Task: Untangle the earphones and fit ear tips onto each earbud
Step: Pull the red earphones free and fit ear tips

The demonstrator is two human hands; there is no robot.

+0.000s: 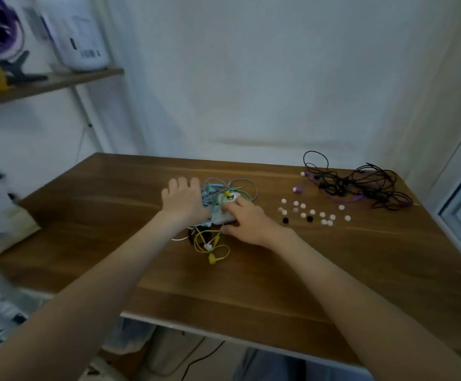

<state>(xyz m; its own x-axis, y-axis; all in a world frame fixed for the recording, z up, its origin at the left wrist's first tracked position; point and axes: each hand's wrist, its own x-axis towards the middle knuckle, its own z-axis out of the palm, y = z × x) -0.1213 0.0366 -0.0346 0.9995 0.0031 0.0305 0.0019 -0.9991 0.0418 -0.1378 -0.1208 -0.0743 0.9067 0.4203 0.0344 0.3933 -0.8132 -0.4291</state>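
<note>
Tangle of earphones point(225, 196): right hand point(244, 220) at 4 o'clock grips its cords, left hand point(184, 200) at 9 o'clock steadies, hold unclear; tease loops slack, never yank.

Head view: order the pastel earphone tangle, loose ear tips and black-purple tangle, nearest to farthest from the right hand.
1. Pastel earphone tangle: gripped by the right hand, table centre.
2. Loose ear tips: scattered to its right.
3. Black-purple tangle: far right corner.

wooden table point(114, 215), tangled earphones point(361, 185) (black, purple), loose ear tips point(311, 213)
</note>
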